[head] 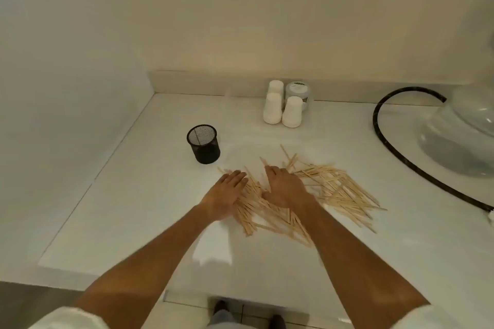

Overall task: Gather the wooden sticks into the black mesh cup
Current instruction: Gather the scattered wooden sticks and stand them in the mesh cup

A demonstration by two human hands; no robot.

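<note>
White counter [133, 222] fills the head view, set into a corner of pale walls, low backsplash at the far edge.

Sticks [334, 189]: loose flat heap in mid-counter, thin pale wood, lying flat on the surface. Long axes mixed. Near bunch under and between the hands runs mostly from near-right up to far-left. Right-hand bunch fans out, long axes running left to right and slanting toward the near-right. A few strays at the far edge of the heap point away toward the wall.

Cup [203, 144]: black mesh, upright, mouth open, standing apart from the heap to its far left. One thin pale line shows inside against the mesh; cannot tell if it is a stick or a glint. Otherwise nothing visible inside.

Left hand [227, 195]: palm down, fingers straight and together, resting on the left edge of the heap. Grips nothing.

Right hand [286, 187]: palm down on the middle of the heap, fingers bent downward onto the sticks; blurred, so cannot tell whether it pinches any. Hands close together, sticks showing between them.

Far side, near the backsplash: three white paper cups [272, 109] turned mouth down, a lidded jar [298, 92] just behind them. Jar contents not readable.

Right edge: glass basin [465, 141], black hose [395, 147] curving round its left side.

Bottom edge: white sleeves, shoes [222, 307] on tiled floor.
</note>
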